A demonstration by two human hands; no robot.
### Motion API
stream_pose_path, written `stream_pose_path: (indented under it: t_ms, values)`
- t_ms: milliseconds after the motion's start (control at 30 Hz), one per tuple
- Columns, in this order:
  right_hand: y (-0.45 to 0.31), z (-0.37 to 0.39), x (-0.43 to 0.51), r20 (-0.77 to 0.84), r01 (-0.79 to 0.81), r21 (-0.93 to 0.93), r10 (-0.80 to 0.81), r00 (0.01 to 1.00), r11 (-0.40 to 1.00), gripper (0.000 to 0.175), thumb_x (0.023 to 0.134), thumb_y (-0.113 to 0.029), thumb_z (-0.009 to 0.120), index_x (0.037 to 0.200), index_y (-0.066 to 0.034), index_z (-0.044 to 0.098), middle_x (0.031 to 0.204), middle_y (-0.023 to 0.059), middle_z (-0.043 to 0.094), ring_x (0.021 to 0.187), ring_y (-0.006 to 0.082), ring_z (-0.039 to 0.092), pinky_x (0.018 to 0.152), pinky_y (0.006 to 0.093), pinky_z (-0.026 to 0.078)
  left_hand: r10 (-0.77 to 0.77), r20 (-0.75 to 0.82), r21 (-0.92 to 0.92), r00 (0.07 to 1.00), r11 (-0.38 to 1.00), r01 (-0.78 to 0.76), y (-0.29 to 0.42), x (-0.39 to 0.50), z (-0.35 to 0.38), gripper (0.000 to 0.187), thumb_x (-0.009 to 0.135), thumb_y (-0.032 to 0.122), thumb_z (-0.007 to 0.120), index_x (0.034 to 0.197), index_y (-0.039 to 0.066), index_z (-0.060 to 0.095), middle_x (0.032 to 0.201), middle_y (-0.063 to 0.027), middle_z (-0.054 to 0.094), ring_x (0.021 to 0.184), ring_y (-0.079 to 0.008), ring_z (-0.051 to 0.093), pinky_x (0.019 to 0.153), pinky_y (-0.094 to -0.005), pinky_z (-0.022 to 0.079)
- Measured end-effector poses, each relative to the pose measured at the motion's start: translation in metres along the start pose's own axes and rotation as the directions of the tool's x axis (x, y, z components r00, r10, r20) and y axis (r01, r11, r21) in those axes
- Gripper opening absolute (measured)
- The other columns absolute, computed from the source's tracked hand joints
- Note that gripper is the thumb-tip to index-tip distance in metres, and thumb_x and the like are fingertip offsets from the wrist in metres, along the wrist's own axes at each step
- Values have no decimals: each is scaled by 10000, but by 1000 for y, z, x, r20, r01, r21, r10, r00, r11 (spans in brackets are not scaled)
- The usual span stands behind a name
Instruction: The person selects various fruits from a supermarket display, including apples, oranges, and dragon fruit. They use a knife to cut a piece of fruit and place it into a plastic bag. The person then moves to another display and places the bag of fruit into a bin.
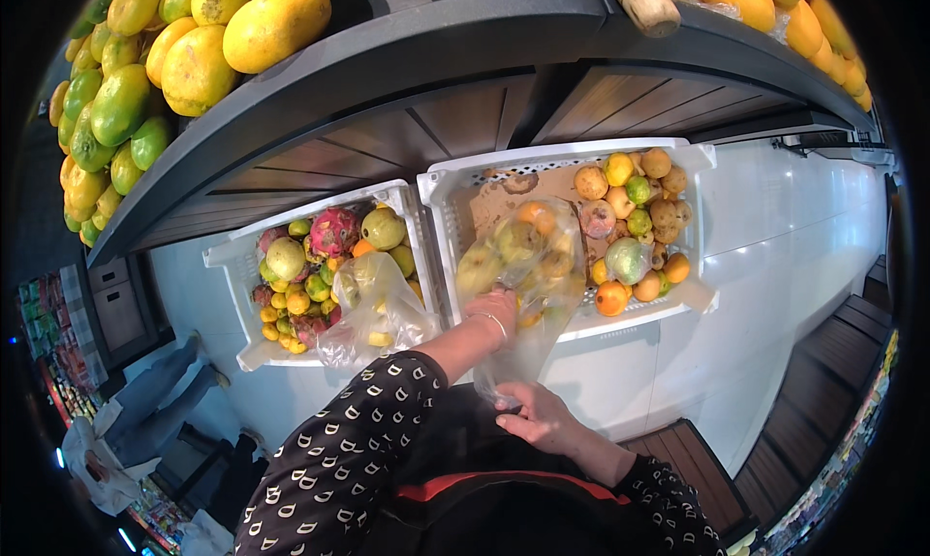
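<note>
A clear plastic bag of mixed fruit (556, 247) lies over the left part of the right white plastic crate (567, 149). My left hand (494, 312), with a thin bracelet at the wrist, reaches across the bag's near left side; its fingers are largely hidden. The bag's gathered lower end is pinched in my right hand (534, 414), nearer my body. Oranges (612, 298), brownish round fruit and a plastic-wrapped green fruit (628, 260) fill the crate's right side. In the left white crate (243, 338) are a dragon fruit (335, 232), small citrus and another clear bag (378, 309).
Above the crates runs the dark edge of a display stand (407, 47), bearing yellow-green fruit (276, 26) and a wooden rod end (650, 7). A slatted wooden platform (683, 469) stands at lower right. Another person (109, 454) is at far left.
</note>
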State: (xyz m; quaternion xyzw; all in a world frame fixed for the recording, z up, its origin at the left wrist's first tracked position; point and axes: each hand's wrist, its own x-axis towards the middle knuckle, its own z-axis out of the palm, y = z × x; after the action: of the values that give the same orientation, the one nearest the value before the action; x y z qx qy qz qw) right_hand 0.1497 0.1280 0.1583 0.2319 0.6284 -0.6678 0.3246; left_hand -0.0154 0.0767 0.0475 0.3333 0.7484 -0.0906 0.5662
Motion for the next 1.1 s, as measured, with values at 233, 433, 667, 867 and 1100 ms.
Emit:
stream_pose_path:
  t_ms: [233,433,667,867,1100]
  values:
    - [3,12,-9,-69,-37,-50,34,997,998,482,831,-231,715,1234,5,597,1042,162,683,840,268,649,767,357,518,150,-380,10,913,987,-158,2,3,56,636,771,94,711,1355,29,468,1235,-173,531,1096,-344,626,917,-422,531]
    - [20,28,-15,-212,15,1,-15,977,1000,424,832,-184,733,1198,-20,595,986,158,672,838,274,656,770,363,532,190,-610,-142,769,929,-342,-3,30,56,352,817,96,622,1158,15,600,1118,-210,605,1013,-379,643,872,-439,535]
    - [19,17,1,-430,139,436,71,900,889,529,866,12,617,1365,-54,454,888,-14,573,760,51,513,691,185,419,141,-646,-531,751,624,-574,-15,9,17,76,801,123,714,827,60,681,796,-145,697,752,-312,683,714,-392,544]
    - [-8,5,33,-620,244,281,-19,784,928,875,851,5,620,1599,-82,175,777,-52,523,640,48,466,561,190,368,111,-548,-803,829,209,-558,5,-2,7,62,769,83,732,801,44,696,763,-120,706,706,-235,685,666,-355,541]
    - [-10,9,74,-541,76,323,118,833,943,110,889,-58,649,948,-100,566,708,-53,510,544,32,405,474,207,291,-3,-705,-685,709,263,-680,-43,-18,9,69,767,63,677,828,57,708,808,-129,707,768,-270,691,691,-357,540]
